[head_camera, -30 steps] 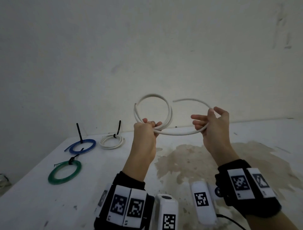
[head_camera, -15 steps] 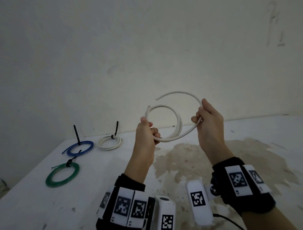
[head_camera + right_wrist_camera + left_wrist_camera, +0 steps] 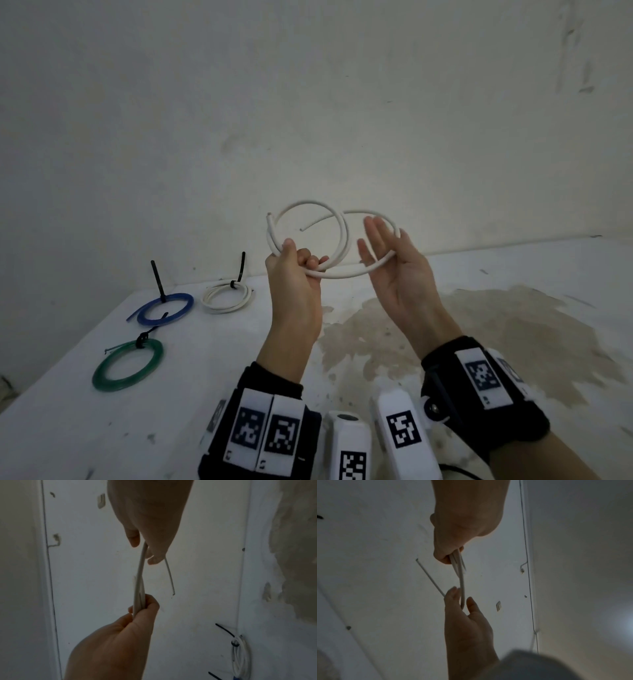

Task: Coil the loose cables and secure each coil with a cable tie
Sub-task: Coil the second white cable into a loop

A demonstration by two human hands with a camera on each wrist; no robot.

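I hold a loose white cable point(image 3: 344, 236) in the air above the table. My left hand point(image 3: 301, 260) grips the gathered turns at the bottom of the coil, fingers curled round them. My right hand point(image 3: 383, 246) is just to the right, palm turned toward me, fingers straight. The outer loop runs across that palm between thumb and fingers. The free end points into the middle of the coil. The left wrist view has the left hand point(image 3: 453, 540) gripping the cable point(image 3: 461, 582). In the right wrist view the cable point(image 3: 139, 577) runs from my right hand point(image 3: 145, 545) to my left.
On the left of the white table point(image 3: 102, 428) lie three coils, each tied with a black cable tie: blue point(image 3: 166, 308), white point(image 3: 226, 298) and green point(image 3: 128, 365). A brown stain point(image 3: 445, 325) spreads under my hands. A wall stands close behind the table.
My right hand swung the free length over toward the left hand as another loop. It pinched the cable before; its fingers are now straight and the palm is turned up.
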